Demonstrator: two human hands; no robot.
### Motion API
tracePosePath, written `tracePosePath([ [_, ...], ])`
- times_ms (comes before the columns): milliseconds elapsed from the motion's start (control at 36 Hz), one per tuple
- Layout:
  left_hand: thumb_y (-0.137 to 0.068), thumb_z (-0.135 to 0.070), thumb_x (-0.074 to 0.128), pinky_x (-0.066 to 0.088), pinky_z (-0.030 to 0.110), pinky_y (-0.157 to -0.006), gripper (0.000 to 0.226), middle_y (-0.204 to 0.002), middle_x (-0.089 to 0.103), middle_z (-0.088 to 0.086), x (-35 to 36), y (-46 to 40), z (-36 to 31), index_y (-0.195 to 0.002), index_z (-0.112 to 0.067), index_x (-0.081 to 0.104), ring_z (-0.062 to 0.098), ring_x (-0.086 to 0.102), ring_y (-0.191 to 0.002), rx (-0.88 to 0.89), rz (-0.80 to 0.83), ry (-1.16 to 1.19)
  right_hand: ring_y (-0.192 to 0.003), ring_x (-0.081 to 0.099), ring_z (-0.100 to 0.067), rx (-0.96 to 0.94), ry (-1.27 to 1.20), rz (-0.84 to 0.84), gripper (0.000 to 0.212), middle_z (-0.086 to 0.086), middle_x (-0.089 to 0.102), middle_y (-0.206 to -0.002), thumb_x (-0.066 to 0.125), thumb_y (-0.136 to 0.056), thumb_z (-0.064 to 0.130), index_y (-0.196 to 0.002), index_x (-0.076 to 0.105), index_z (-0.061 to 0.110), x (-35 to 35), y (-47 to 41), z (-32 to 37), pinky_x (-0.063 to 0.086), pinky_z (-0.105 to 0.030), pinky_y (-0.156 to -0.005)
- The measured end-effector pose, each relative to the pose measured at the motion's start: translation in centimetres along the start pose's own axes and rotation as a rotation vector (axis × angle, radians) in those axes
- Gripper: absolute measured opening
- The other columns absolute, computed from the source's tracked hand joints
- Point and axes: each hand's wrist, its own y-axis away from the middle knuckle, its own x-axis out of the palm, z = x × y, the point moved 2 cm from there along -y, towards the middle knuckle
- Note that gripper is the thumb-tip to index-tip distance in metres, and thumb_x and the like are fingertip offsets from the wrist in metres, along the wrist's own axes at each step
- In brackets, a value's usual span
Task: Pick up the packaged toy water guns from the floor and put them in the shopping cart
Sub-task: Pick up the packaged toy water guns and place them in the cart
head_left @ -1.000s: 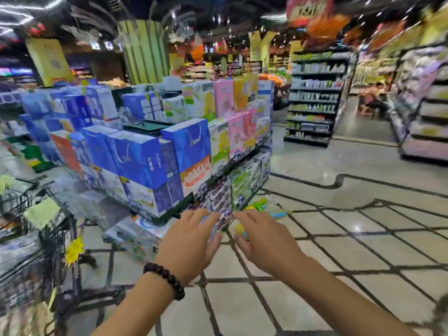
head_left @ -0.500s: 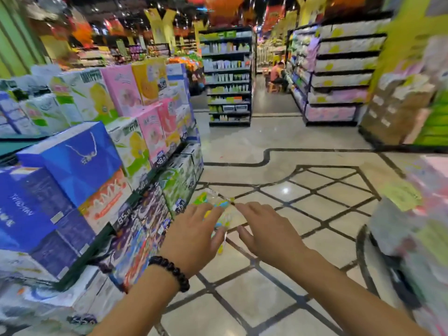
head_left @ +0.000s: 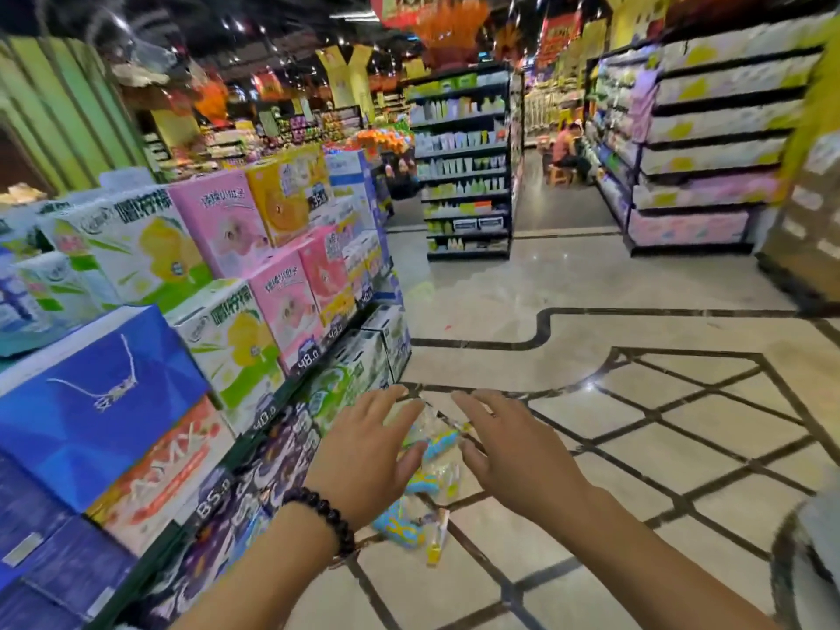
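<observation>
Several packaged toy water guns [head_left: 434, 452], blue and yellow in clear plastic bags, lie on the tiled floor at the foot of the display stack. One more packet [head_left: 411, 529] lies nearer to me. My left hand [head_left: 366, 456], with a dark bead bracelet at the wrist, hovers over the left side of the pile with fingers spread. My right hand [head_left: 513, 452] hovers on the right side, fingers straight. Neither hand holds anything. The shopping cart is out of view, except perhaps a blurred edge at the lower right.
A tall display of boxed drinks [head_left: 191, 338] runs along my left, close to the toys. Shelving aisles [head_left: 463, 166] stand ahead, with a seated person [head_left: 566, 152] far down the aisle. A blurred grey object [head_left: 813, 566] sits at the lower right.
The view has swung right and dropped toward the floor. The toy packets now lie between and below my hands, which have kept their spread pose and come closer to the pile.
</observation>
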Motion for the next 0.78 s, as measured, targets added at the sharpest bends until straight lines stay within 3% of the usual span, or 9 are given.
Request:
tracePosePath([
  [222, -0.097, -0.059, 0.043, 0.043, 0.045, -0.109, 0.053, -0.148, 0.049, 0.001, 5.9, -10.8, 2.0, -0.141, -0.031, 0.051, 0.027, 0.045, -0.136, 0.068, -0.021, 0.009, -0.143, 0.035, -0.018, 0.043, 0.051, 0.054, 0.058, 0.011, 0.031, -0.157, 0.046, -0.102, 0.048, -0.156, 0.027, 0.038, 1.7, -8.5, -6.9, 0.05, -0.034, -0.097],
  [583, -0.097, -0.065, 0.04, 0.049, 0.044, -0.104, 0.057, -0.145, 0.054, -0.001, 17.8, -32.0, 11.9, -0.145, -0.035, 0.048, 0.026, 0.054, -0.131, 0.035, 0.019, 0.116, -0.137, 0.039, -0.018, 0.053, 0.143, 0.151, 0.056, 0.012, 0.031, -0.156, 0.04, -0.102, 0.051, -0.154, 0.024, 0.037, 4.3, -32.5, -16.1, 0.051, -0.038, -0.098],
  [695, -0.097, -0.067, 0.033, 0.039, 0.044, -0.114, 0.062, -0.155, 0.043, -0.001, 20.2, -37.6, 15.4, -0.151, -0.037, 0.037, 0.025, 0.042, -0.141, -0.036, 0.072, 0.183, -0.136, 0.041, -0.018, 0.051, 0.17, 0.147, 0.059, 0.01, 0.035, -0.156, 0.039, -0.103, 0.052, -0.157, 0.021, 0.035, 5.4, -39.1, -17.7, 0.052, -0.039, -0.097],
  [778, -0.097, -0.066, 0.032, 0.038, 0.041, -0.112, 0.062, -0.154, 0.044, -0.003, 21.5, -40.6, 17.9, -0.151, -0.037, 0.036, 0.022, 0.041, -0.139, -0.065, 0.07, 0.17, -0.137, 0.04, -0.018, 0.012, 0.173, 0.167, 0.059, 0.01, 0.035, -0.157, 0.039, -0.103, 0.052, -0.157, 0.022, 0.034, 6.9, -43.5, -18.6, 0.051, -0.039, -0.099],
])
